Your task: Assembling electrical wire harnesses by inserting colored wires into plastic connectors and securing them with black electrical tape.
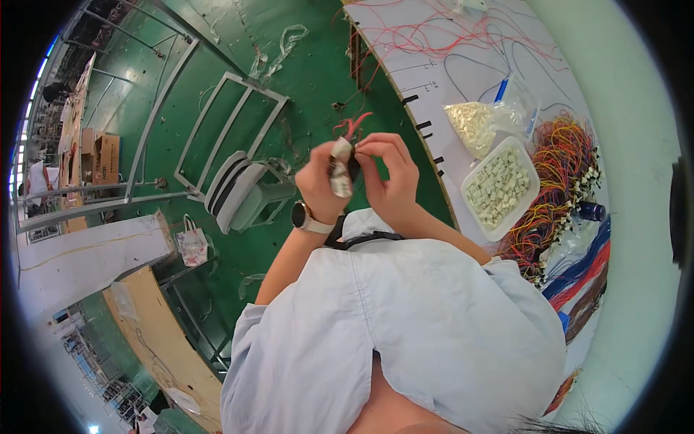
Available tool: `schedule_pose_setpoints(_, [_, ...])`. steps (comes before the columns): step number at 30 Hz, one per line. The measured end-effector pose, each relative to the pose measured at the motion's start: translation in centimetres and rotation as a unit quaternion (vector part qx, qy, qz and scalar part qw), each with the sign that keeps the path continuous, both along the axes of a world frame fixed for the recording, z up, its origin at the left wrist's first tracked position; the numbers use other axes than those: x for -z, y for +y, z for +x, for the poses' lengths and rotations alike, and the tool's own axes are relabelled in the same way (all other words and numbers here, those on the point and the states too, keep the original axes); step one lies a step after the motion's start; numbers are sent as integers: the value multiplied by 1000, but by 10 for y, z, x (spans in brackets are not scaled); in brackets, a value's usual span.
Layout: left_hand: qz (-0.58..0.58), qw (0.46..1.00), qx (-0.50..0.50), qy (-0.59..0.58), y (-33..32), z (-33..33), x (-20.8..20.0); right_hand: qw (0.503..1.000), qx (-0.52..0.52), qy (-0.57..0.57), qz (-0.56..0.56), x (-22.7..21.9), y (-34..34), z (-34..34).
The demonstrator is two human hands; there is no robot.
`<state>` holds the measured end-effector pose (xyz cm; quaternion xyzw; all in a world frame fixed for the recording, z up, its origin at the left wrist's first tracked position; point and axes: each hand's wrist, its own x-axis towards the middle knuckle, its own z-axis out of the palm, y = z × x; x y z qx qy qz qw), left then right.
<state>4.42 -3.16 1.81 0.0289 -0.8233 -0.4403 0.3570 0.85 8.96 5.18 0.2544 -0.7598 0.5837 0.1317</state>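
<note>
In front of my chest both hands are raised close together. My left hand [318, 184], with a round watch on its wrist, is closed around a whitish and dark piece [341, 170]. Red strand-like ends [353, 126] stick out beyond the fingers; I cannot tell whether they are wires or part of a tool. My right hand [392, 173] meets it from the other side, thumb and index finger pinched at the dark part. What lies between those fingertips is too small to make out.
On the white table to the right are a tray [493, 230] of small pale connectors, a plastic bag [470, 126] of cream-coloured pieces, bundled coloured wires [560, 155] and a dark blue roll [592, 211]. Loose red wires cross its far end. Left stand a stool [253, 195] and metal frames [235, 90].
</note>
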Motion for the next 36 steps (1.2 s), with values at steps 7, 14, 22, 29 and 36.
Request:
schedule_pose_setpoints(7, [41,998,-40,7,2,7,6,988,34,117,-91,7,-6,8])
schedule_pose_setpoints(14, [80,997,19,-10,11,18,1,987,24,-62,-147,1,-11,-1])
schedule_pose_setpoints(22, [113,993,-8,-31,4,19,-5,956,-115,-161,-219,17,-7,-9])
schedule_pose_setpoints(29, [157,987,10,-20,1,27,-14,996,-63,5,-70,7,-1,-4])
schedule_pose_setpoints(36, [295,951,54,-70,6,39,-31,997,-71,-14,-39,-11,-6,1])
